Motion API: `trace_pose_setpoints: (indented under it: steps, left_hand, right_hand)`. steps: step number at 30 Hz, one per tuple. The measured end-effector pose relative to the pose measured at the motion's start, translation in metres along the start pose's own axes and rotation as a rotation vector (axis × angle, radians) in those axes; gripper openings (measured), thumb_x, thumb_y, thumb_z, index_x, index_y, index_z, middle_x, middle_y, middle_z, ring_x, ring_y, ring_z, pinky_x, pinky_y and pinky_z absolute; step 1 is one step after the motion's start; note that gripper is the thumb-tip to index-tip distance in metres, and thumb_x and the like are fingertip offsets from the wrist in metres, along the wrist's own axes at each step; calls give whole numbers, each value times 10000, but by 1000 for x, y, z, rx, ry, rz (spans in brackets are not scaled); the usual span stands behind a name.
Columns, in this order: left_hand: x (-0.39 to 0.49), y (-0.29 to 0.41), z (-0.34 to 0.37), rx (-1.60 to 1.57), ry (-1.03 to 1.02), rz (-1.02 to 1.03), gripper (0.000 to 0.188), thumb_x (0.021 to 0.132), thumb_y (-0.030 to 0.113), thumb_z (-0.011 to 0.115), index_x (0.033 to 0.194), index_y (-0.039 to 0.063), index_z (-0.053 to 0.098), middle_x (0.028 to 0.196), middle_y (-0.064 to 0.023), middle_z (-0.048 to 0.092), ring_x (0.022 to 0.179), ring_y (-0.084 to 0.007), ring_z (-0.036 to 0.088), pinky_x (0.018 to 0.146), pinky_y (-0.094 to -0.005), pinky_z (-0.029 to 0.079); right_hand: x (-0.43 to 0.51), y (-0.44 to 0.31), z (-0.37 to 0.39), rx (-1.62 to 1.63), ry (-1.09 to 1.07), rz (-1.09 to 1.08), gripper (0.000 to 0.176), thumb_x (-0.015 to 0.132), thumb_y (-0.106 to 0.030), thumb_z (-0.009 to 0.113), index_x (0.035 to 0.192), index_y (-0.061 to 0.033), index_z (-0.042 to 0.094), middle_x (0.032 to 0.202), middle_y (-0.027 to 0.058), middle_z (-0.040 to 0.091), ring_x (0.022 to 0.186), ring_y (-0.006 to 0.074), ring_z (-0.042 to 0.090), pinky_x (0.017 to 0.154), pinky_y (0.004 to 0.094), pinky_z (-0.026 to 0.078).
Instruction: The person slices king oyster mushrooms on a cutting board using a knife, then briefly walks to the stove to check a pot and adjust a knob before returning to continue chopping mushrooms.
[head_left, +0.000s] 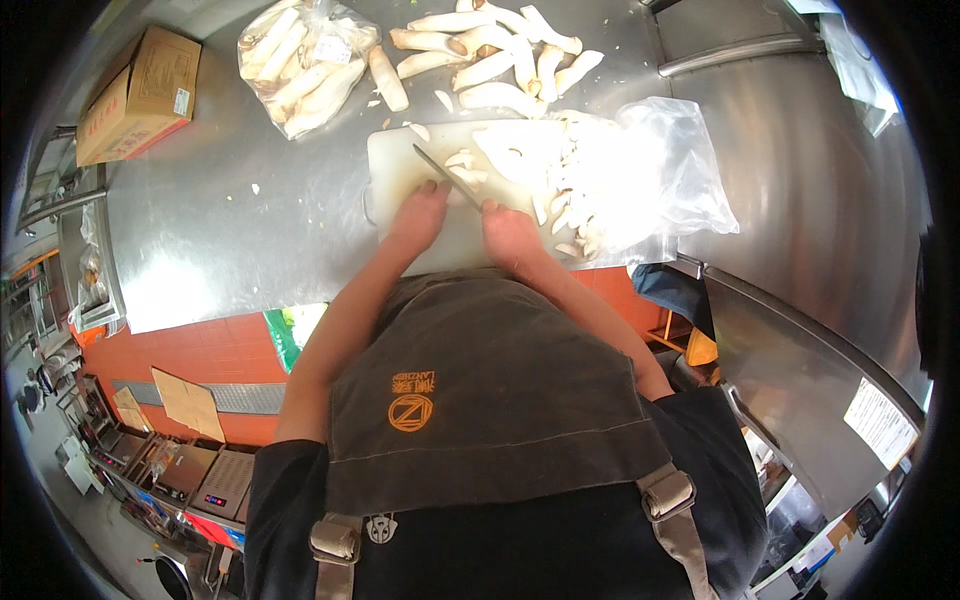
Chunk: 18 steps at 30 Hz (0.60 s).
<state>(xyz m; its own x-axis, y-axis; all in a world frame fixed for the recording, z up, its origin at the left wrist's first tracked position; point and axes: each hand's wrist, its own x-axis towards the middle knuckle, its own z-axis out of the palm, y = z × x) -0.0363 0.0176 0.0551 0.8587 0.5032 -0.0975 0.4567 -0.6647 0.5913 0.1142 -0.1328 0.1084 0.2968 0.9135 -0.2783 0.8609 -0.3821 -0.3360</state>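
Note:
My right hand (511, 234) grips the handle of a kitchen knife (444, 174), its blade slanting up and to the left over a white cutting board (390, 161). Left of the blade, my left hand (421, 214) has its fingers bent down on the board, holding a pale mushroom piece (456, 197) that is mostly hidden. Cut mushroom slices (469, 175) lie just beyond the knife. More slices (564, 204) are heaped on the board's right side, where glare washes out detail. Whole king oyster mushrooms (491, 69) are piled behind the board.
A clear plastic bag of mushrooms (307, 71) stands at the back left of the steel table (247, 217). Beyond it is a cardboard box (142, 97). To the right, a crumpled clear plastic bag (694, 176) lies beside the slices, near a steel wall panel (795, 165).

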Motion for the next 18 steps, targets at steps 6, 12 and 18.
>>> trace_pose_setpoints:
  steps: [6, 12, 18]
  left_hand:
    - [1, -4, 4, -24, 12, -14, 303, 949, 69, 657, 1241, 5, 613, 1119, -278, 677, 1051, -479, 665, 926, -553, 551]
    - [3, -7, 7, -22, -8, -33, 288, 941, 47, 637, 1220, -13, 600, 1081, -281, 675, 1044, -484, 662, 929, -563, 545]
    - [-2, -10, 10, -26, 14, -34, 309, 940, 45, 638, 1235, -28, 585, 1111, -287, 676, 1045, -488, 660, 931, -568, 542]
  right_hand:
    - [3, 0, 5, 63, 29, 6, 109, 936, -29, 533, 1016, 37, 566, 897, 296, 718, 810, 479, 730, 729, 561, 592]
    - [9, 0, 12, 108, -63, 24, 118, 932, -28, 532, 1019, 44, 566, 901, 297, 716, 835, 480, 727, 777, 579, 578]
    - [14, -4, 19, 108, -72, 11, 122, 927, -24, 531, 1017, 49, 572, 897, 304, 716, 840, 492, 719, 785, 578, 574]
